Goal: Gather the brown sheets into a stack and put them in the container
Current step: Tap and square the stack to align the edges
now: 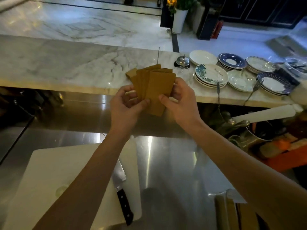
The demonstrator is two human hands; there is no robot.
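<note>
Several brown sheets (157, 87) are fanned out in the air above the near edge of the marble counter (66, 63). My left hand (125, 107) grips the fan's lower left side, thumb on the front sheet. My right hand (181, 102) holds the right side, its thumb pressed on the front sheet and its fingers behind. A clear glass container (182, 73) stands on the marble just right of the sheets, partly hidden behind them and hard to make out.
Stacks of plates (211, 75) and a service bell (182, 61) fill the marble's right side. A thin spike (158, 54) stands behind the sheets. Below, a steel worktop (166, 163) carries a white cutting board (49, 180) and a knife (122, 191). Pots and utensils (249, 133) sit at the right.
</note>
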